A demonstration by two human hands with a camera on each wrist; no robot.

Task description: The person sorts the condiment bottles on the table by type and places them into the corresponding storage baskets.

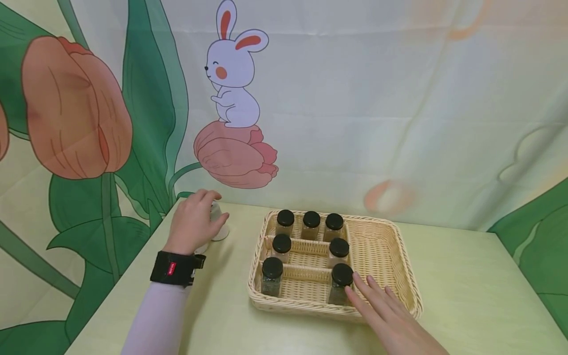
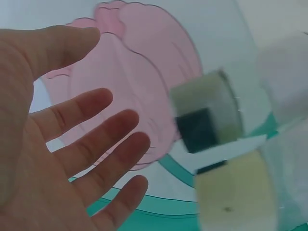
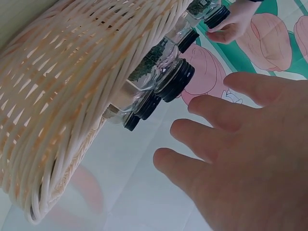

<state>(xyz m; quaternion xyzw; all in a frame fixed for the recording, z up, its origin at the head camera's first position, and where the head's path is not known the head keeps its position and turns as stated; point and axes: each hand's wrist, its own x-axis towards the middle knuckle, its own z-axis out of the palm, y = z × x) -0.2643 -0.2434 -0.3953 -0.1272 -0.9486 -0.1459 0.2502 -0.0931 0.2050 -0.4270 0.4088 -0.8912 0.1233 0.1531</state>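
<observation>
A woven basket [image 1: 401, 256] with dividers holds several small glass jars with black lids [image 1: 310, 224]. My right hand [image 1: 386, 310] lies flat with straight fingers over the basket's front right rim, fingertips right beside the front right jar [image 1: 341, 282]. In the right wrist view those fingers [image 3: 211, 120] stretch toward the jars [image 3: 161, 67] past the basket wall [image 3: 72, 96]. My left hand [image 1: 193, 224] hovers at the table's back left corner over a small clear jar [image 1: 217, 213]. The left wrist view shows that hand [image 2: 72, 144] spread, apart from the blurred jar [image 2: 207, 118].
The pale green table [image 1: 466, 296] ends at a hanging cloth printed with a rabbit and tulips [image 1: 232, 74]. The basket's right-hand section [image 1: 377, 246] holds nothing. A black band [image 1: 175, 268] sits on my left wrist.
</observation>
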